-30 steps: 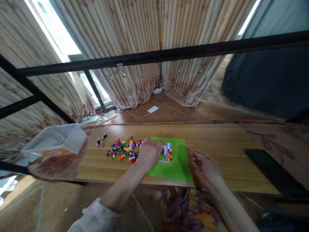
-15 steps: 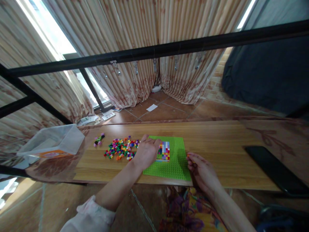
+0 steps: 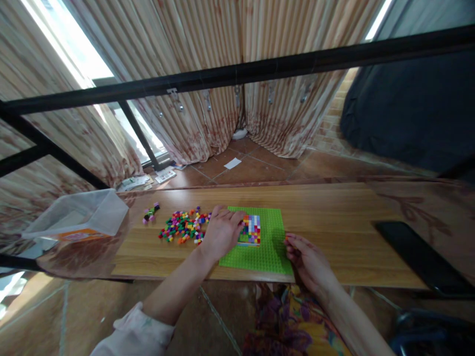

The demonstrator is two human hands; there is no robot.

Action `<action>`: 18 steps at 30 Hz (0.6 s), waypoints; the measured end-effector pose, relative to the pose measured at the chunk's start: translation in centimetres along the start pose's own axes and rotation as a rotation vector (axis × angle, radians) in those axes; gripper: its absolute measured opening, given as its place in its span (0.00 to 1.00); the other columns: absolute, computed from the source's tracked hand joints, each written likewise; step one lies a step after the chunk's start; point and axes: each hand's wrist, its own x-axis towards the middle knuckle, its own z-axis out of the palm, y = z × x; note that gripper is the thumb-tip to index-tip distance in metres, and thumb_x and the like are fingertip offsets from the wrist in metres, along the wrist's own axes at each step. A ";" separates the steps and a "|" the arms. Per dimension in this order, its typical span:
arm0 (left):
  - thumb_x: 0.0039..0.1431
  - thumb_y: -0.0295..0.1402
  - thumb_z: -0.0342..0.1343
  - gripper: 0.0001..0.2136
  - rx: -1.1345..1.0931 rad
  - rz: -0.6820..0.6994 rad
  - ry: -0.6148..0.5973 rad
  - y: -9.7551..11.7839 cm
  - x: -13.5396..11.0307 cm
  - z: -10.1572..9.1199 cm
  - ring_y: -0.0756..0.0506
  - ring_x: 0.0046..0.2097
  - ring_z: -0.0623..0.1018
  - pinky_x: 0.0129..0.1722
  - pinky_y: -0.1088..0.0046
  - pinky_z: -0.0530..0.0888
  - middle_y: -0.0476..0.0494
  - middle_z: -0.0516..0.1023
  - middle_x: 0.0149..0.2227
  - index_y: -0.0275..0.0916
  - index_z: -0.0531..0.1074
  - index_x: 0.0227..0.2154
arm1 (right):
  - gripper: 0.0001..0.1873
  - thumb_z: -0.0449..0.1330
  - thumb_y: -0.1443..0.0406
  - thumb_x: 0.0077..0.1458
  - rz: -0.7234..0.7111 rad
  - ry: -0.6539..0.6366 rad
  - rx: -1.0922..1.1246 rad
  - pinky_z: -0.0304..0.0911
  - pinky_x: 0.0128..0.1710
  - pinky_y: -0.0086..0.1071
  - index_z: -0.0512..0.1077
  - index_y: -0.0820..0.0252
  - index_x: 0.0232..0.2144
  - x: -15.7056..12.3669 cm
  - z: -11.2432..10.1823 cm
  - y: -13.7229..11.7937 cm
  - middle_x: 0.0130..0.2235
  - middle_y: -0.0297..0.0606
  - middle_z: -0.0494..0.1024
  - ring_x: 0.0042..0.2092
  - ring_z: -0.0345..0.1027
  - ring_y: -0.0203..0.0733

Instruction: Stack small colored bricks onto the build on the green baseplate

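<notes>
A green studded baseplate (image 3: 270, 257) lies on the low wooden table. On it sits a block of small multicoloured building bricks (image 3: 253, 230), partly covered by my left hand (image 3: 222, 228). The fingers of that hand are bent down and closed at the block's left side; whatever is between the fingertips is hidden. My right hand (image 3: 308, 259) rests at the plate's right edge, thumb and forefinger pinched on a small orange brick (image 3: 286, 238). Left of the plate lies a pile of loose coloured bricks (image 3: 183, 226), its right end behind my left hand.
A small cluster of green, black and pink bricks (image 3: 151, 212) lies farther left. Beyond it stands a clear plastic bin (image 3: 79, 212) with an orange label. A black phone-like slab (image 3: 419, 257) lies at the right end of the wooden table (image 3: 334, 207). A black metal bar (image 3: 237, 74) crosses ahead.
My left hand has shifted slightly left over the brick block. My right hand keeps its pinch by the plate's edge. The whole view has moved very slightly.
</notes>
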 end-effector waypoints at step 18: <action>0.65 0.28 0.46 0.17 -0.025 -0.040 0.103 1.1 -1.7 1.3 0.45 0.42 0.75 0.58 0.56 0.61 0.45 0.81 0.36 0.39 0.66 0.54 | 0.14 0.73 0.66 0.34 0.053 -0.024 0.049 0.59 0.19 0.17 0.78 0.62 0.28 -0.1 -0.1 -0.1 0.25 0.33 0.76 0.23 0.63 0.27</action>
